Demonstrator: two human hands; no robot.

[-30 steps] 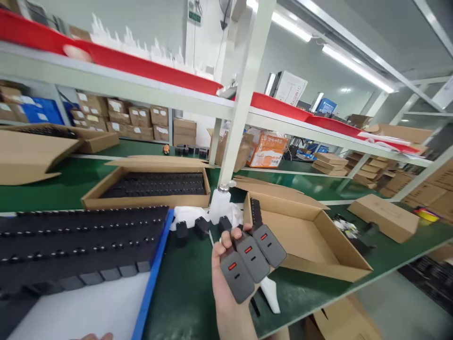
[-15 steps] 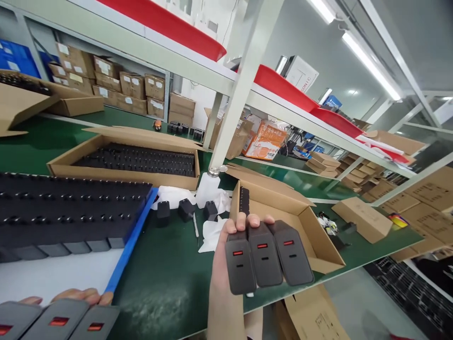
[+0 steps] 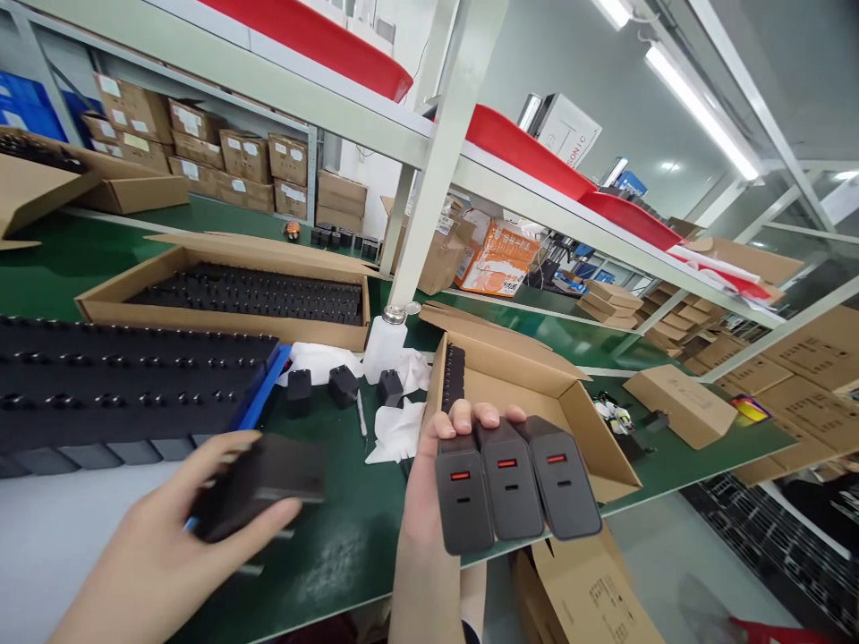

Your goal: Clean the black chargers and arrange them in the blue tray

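Observation:
Three black chargers [image 3: 515,492] sit side by side in my right hand [image 3: 422,483], their faces with red and black ports turned toward me; my fingertips curl over their top edge. My left hand [image 3: 167,528] grips more black chargers [image 3: 268,478] between thumb and fingers, blurred by motion, over the front edge of the blue-rimmed tray [image 3: 259,402]. Rows of black chargers [image 3: 121,385] with metal prongs up fill the back of that tray. Behind my right hand is an open cardboard box [image 3: 604,438] with one row of chargers [image 3: 454,376] at its left side.
Another open box [image 3: 221,324] of chargers stands behind the tray. On the green table [image 3: 342,555] are a white dispenser bottle [image 3: 385,344], white cloths [image 3: 395,431], a pen [image 3: 361,416] and three loose chargers. A shelf post [image 3: 443,152] rises behind.
My left hand has risen and moved right from the lower left, turning its chargers so their red ports no longer show. My right hand has shifted slightly right with its three chargers.

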